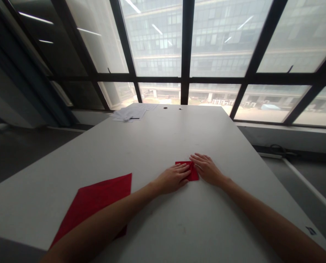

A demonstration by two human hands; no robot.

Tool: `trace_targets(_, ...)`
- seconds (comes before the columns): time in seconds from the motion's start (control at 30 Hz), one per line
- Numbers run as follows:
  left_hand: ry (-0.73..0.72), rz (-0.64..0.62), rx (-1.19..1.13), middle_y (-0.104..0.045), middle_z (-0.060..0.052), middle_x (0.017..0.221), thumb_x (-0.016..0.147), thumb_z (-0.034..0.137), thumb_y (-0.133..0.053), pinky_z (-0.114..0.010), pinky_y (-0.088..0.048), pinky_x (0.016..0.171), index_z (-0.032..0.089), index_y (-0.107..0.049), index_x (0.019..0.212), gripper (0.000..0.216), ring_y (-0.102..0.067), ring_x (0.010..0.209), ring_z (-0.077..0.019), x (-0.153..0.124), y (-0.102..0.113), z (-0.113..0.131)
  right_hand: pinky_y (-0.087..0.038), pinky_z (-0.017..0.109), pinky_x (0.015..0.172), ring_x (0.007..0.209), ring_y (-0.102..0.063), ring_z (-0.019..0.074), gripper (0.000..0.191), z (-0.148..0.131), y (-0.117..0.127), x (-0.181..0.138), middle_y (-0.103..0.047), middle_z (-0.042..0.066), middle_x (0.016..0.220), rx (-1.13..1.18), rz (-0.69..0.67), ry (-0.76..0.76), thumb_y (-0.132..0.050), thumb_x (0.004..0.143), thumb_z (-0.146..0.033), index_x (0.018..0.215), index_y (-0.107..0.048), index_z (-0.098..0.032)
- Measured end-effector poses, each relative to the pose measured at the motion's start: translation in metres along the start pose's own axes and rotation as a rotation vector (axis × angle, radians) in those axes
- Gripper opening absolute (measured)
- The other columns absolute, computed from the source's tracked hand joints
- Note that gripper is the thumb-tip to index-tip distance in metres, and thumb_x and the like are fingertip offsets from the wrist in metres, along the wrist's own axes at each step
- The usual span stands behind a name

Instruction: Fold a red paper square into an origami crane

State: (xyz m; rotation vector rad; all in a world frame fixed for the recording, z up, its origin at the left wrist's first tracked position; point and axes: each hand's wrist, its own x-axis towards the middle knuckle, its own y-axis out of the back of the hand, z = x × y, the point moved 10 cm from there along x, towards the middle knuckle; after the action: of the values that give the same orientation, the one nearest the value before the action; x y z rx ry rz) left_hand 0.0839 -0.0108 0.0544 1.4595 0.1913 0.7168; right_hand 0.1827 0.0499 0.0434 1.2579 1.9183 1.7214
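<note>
Toward the near half of a white table [157,146], touching a small red piece [194,176] with both hands — covering its left part with the left hand [173,179], fingers stretched out flat, and meeting its upper right edge with the right hand [207,170], fingers long and close together. Cannot tell whether the right thumb and fingers pinch that edge. Hidden partly under both hands, showing red mostly between and below them.

To the left, can see a large red sheet [102,193], flat on the table and well apart from the small piece. Crossed by the left forearm [124,206] — blocked from view along a broad band, with a corner poking out on the near side.

Near the far left end, can make out loose white papers [131,110] in an untidy spread, with a slim dark object [135,118] by their near edge, too small to identify. Right of those, also shows a round dark spot [165,107]. Beyond, looks out through dark-framed windows [218,40] onto a pale building. Off to the right, on the floor side, notice a dark cable [278,149].
</note>
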Motion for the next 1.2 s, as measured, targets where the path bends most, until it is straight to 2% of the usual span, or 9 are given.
trace_targets(0.1,0.007,0.004,0.0,-0.05,-0.014,0.146,0.098,0.031,-0.048,-0.041,-0.034,0.118,0.015,-0.052,0.137,0.042,-0.043,0.139,-0.0239,-0.001,-0.001,-0.002,-0.025,0.048,0.117,0.144,-0.032,0.022,0.045,-0.002,-0.009,-0.001,-0.046,0.003,0.15,-0.022,-0.083,0.038,-0.035,0.099,-0.026,0.142,-0.05,-0.027)
trace_targets(0.27,0.02,-0.017,0.008,-0.047,-0.015,0.147,0.098,0.031,-0.048,-0.041,-0.034,0.117,0.015,-0.052,0.137,0.043,-0.043,0.139,-0.0249,-0.002,-0.004,-0.003,-0.022,0.051,0.118,0.146,-0.03,0.0227,0.049,0.016,-0.004,-0.001,-0.04,0.008,0.154,-0.074,-0.03,-0.099,-0.029,0.102,-0.031,0.148,-0.041,-0.022)
trace_targets(0.47,0.023,-0.024,-0.016,-0.045,-0.014,0.15,0.097,0.031,-0.05,-0.04,-0.033,0.118,0.016,-0.048,0.141,0.046,-0.039,0.141,-0.0241,-0.002,-0.002,-0.002,-0.013,0.055,0.12,0.15,-0.017,0.0227,0.054,-0.004,-0.021,-0.01,-0.027,0.004,0.16,-0.051,-0.2,0.071,-0.025,0.103,-0.042,0.155,-0.024,-0.027)
trace_targets(0.63,0.043,-0.031,-0.028,-0.048,-0.016,0.147,0.097,0.031,-0.05,-0.041,-0.034,0.117,0.014,-0.052,0.137,0.043,-0.044,0.138,-0.0259,-0.002,-0.005,-0.005,-0.01,0.06,0.118,0.15,-0.016,0.0271,0.064,0.01,-0.019,-0.012,-0.022,0.012,0.16,-0.107,-0.156,-0.08,-0.027,0.101,-0.052,0.156,-0.019,-0.019)
trace_targets(0.8,0.031,0.005,-0.128,-0.045,-0.013,0.15,0.097,0.032,-0.051,-0.041,-0.034,0.118,0.018,-0.048,0.141,0.046,-0.041,0.14,-0.0239,-0.004,-0.002,-0.007,-0.01,0.055,0.12,0.15,-0.015,0.0234,0.057,-0.006,-0.022,-0.01,-0.024,0.006,0.161,-0.034,-0.221,0.051,-0.028,0.103,-0.044,0.156,-0.02,-0.027)
trace_targets(0.87,0.083,0.06,-0.181,-0.047,-0.01,0.149,0.098,0.031,-0.049,-0.04,-0.036,0.117,0.02,-0.047,0.142,0.045,-0.042,0.14,-0.0218,-0.005,0.003,-0.017,-0.008,0.057,0.12,0.15,-0.015,0.0247,0.056,-0.007,-0.023,-0.009,-0.026,0.005,0.16,-0.018,-0.244,0.049,-0.03,0.102,-0.047,0.155,-0.023,-0.029)
trace_targets(1.03,0.359,0.363,-0.197,-0.064,-0.007,0.13,0.097,0.018,-0.045,-0.035,-0.047,0.107,0.021,-0.062,0.126,0.034,-0.059,0.121,-0.0182,-0.016,0.031,-0.056,-0.006,0.058,0.119,0.151,-0.012,0.0259,0.063,-0.003,-0.023,-0.008,-0.024,0.005,0.161,-0.019,-0.232,-0.003,-0.034,0.1,-0.053,0.155,-0.022,-0.027)
trace_targets(1.1,0.309,0.356,-0.178,-0.066,-0.005,0.126,0.094,0.015,-0.05,-0.034,-0.049,0.104,0.023,-0.065,0.123,0.033,-0.061,0.116,-0.0181,-0.013,0.033,-0.05,-0.004,0.058,0.119,0.151,-0.011,0.0261,0.063,-0.002,-0.024,-0.008,-0.023,0.006,0.161,-0.021,-0.228,-0.011,-0.034,0.099,-0.054,0.155,-0.023,-0.026)
trace_targets(1.2,0.156,0.229,-0.14,-0.067,-0.004,0.126,0.094,0.021,-0.053,-0.035,-0.046,0.106,0.025,-0.068,0.118,0.029,-0.062,0.116,-0.0193,-0.004,0.025,-0.027,-0.002,0.058,0.119,0.151,-0.012,0.0267,0.063,-0.001,-0.023,-0.008,-0.024,0.007,0.161,-0.023,-0.222,-0.019,-0.033,0.1,-0.052,0.155,-0.024,-0.024)
